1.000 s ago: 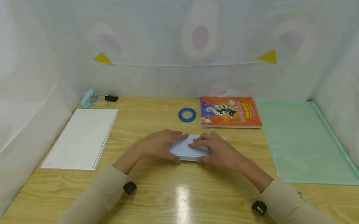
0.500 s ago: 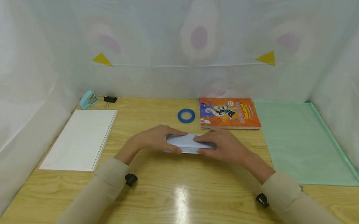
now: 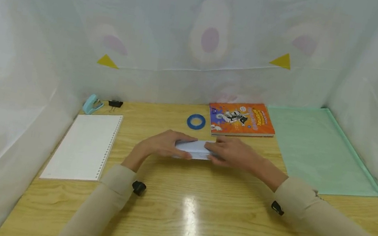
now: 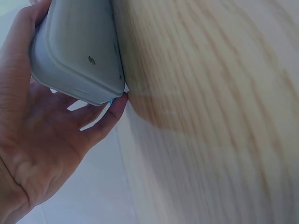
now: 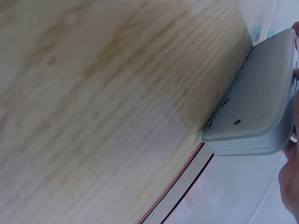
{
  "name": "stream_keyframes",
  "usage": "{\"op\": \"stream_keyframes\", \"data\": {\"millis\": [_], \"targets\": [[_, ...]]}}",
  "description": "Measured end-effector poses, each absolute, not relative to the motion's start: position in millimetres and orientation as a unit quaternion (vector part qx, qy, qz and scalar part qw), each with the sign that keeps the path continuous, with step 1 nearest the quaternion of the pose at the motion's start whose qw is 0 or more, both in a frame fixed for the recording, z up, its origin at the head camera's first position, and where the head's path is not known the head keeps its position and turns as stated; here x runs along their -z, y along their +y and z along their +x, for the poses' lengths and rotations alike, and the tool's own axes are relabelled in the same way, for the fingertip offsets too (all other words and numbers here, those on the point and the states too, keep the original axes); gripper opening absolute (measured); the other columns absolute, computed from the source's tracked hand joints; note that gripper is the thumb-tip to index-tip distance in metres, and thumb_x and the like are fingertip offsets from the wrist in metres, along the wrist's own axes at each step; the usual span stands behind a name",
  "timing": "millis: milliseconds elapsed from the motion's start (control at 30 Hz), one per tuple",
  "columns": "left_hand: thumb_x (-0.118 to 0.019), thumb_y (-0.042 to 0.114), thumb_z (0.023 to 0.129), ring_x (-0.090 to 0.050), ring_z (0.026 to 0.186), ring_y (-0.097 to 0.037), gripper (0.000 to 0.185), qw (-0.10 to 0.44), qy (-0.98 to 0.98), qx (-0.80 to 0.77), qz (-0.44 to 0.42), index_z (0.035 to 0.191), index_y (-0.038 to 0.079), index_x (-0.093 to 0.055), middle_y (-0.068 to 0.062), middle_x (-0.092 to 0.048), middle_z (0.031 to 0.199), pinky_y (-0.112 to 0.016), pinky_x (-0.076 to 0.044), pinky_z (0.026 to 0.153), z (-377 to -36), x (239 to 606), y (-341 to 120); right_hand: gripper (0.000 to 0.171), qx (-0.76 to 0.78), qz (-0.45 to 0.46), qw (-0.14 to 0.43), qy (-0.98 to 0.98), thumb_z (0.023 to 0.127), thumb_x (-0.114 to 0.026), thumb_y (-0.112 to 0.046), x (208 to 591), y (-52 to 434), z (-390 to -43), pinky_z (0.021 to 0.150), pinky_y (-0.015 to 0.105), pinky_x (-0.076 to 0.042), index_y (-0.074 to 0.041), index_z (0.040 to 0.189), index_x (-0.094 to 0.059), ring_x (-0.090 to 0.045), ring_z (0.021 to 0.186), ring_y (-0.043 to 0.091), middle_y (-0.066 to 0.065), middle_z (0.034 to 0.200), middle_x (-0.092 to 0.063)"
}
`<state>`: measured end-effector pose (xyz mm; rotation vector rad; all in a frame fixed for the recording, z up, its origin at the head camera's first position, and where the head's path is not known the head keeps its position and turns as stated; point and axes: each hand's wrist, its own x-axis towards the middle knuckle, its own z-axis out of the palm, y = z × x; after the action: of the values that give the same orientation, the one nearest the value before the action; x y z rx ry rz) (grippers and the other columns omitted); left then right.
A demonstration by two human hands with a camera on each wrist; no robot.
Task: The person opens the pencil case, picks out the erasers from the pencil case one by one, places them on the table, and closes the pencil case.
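Observation:
A pale bluish pencil case (image 3: 193, 147) with rounded edges sits near the middle of the table, between both hands. My left hand (image 3: 162, 143) grips its left end, thumb along the near side and fingers over the far side. At the other end my right hand (image 3: 236, 153) holds the case, its fingers curled at the top and thumb at the near edge. The left wrist view shows the pencil case (image 4: 84, 46) close to the wood, with a dark chip on its surface. In the right wrist view, fingers partly hide the far side of the case (image 5: 257, 93).
Behind the case lie a blue tape roll (image 3: 196, 121) and an orange book (image 3: 241, 119). A green translucent mat (image 3: 323, 150) covers the right side. At left are a spiral-holed notebook (image 3: 83, 147), a light blue stapler (image 3: 92, 104) and a black binder clip (image 3: 115, 103).
Both hands and the case have shifted slightly away from me. The right fingers, earlier spread over the top, have drawn in and curled at the right end of the pencil case.

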<state>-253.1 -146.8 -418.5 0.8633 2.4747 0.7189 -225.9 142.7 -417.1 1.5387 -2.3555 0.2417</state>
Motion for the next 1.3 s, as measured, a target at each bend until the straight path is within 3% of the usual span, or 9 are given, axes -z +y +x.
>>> {"op": "stream_keyframes", "data": {"millis": [133,233,400,467,567,833,1067,1167,1300], "targets": [[-0.079,0.055,0.088,-0.058,0.106,-0.017,0.081,0.211,0.896,-0.242,0.307,0.156,0.024,-0.049,-0.002,-0.062,0.139,-0.035,-0.048,0.089,-253.1,414.5,-145.1,0.026,-0.078,0.545,0.174,-0.816,0.094,-0.076,-0.019,416.8,140.8,-225.9,0.059,0.030,-0.050,-0.006,0.115,-0.067,-0.054,0.072,0.018,0.006,0.086,-0.065],[-0.083,0.054,0.084,-0.058,0.104,-0.017,0.087,0.210,0.899,-0.225,0.312,0.157,0.023,-0.048,-0.002,-0.062,0.138,-0.033,-0.048,0.086,-252.0,412.3,-144.0,0.030,-0.096,0.536,0.150,-0.825,0.095,-0.077,-0.024,416.9,142.3,-224.8,0.063,0.031,-0.051,-0.007,0.119,-0.071,-0.054,0.075,0.017,0.005,0.090,-0.066],[-0.086,0.053,0.081,-0.056,0.115,-0.017,0.091,0.211,0.901,-0.216,0.312,0.157,0.024,-0.047,-0.003,-0.057,0.148,-0.036,-0.047,0.096,-246.8,413.3,-141.6,0.049,-0.176,0.474,0.023,-0.863,0.095,-0.078,-0.036,419.3,163.5,-224.3,0.091,0.044,-0.055,-0.011,0.136,-0.069,-0.064,0.109,0.025,0.006,0.124,-0.072],[-0.087,0.053,0.080,-0.055,0.123,-0.019,0.092,0.209,0.902,-0.217,0.308,0.158,0.024,-0.047,-0.003,-0.054,0.152,-0.039,-0.045,0.102,-244.5,415.4,-140.5,0.056,-0.193,0.443,-0.025,-0.875,0.093,-0.079,-0.040,420.4,176.0,-226.2,0.104,0.050,-0.049,-0.013,0.141,-0.066,-0.060,0.126,0.030,0.005,0.137,-0.067],[-0.089,0.051,0.079,-0.052,0.132,-0.021,0.094,0.200,0.905,-0.214,0.307,0.158,0.023,-0.046,-0.004,-0.051,0.155,-0.042,-0.042,0.110,-240.0,417.4,-139.2,0.065,-0.203,0.416,-0.059,-0.884,0.090,-0.081,-0.044,422.5,190.1,-228.7,0.110,0.054,-0.043,-0.012,0.144,-0.064,-0.056,0.134,0.033,0.006,0.145,-0.062],[-0.093,0.042,0.077,-0.050,0.137,-0.032,0.099,0.172,0.911,-0.186,0.326,0.157,0.015,-0.043,-0.012,-0.050,0.155,-0.047,-0.040,0.113,-227.9,415.0,-131.5,0.072,-0.204,0.419,-0.054,-0.883,0.085,-0.086,-0.041,421.5,198.5,-221.7,0.107,0.058,-0.044,-0.008,0.145,-0.061,-0.054,0.134,0.039,0.012,0.148,-0.058],[-0.092,0.042,0.078,-0.048,0.136,-0.033,0.099,0.162,0.925,-0.151,0.310,0.159,0.019,-0.040,-0.014,-0.048,0.155,-0.047,-0.043,0.110,-222.2,416.0,-128.3,0.075,-0.193,0.414,-0.060,-0.887,0.085,-0.086,-0.040,419.2,195.4,-216.9,0.109,0.057,-0.044,-0.008,0.147,-0.058,-0.051,0.137,0.039,0.012,0.153,-0.054],[-0.091,0.041,0.080,-0.043,0.141,-0.034,0.101,0.166,0.922,-0.163,0.310,0.162,0.021,-0.035,-0.014,-0.042,0.159,-0.049,-0.040,0.113,-220.3,419.2,-131.4,0.076,-0.195,0.415,-0.072,-0.886,0.087,-0.084,-0.040,417.8,197.3,-216.1,0.110,0.059,-0.042,-0.007,0.149,-0.056,-0.048,0.140,0.042,0.014,0.155,-0.050],[-0.089,0.039,0.083,-0.034,0.148,-0.035,0.106,0.176,0.909,-0.217,0.310,0.166,0.024,-0.025,-0.015,-0.030,0.165,-0.053,-0.034,0.118,-216.1,425.6,-145.4,0.064,-0.230,0.399,-0.087,-0.884,0.091,-0.082,-0.033,412.8,206.5,-216.5,0.109,0.057,-0.044,-0.011,0.146,-0.061,-0.052,0.138,0.038,0.010,0.151,-0.056]]}}
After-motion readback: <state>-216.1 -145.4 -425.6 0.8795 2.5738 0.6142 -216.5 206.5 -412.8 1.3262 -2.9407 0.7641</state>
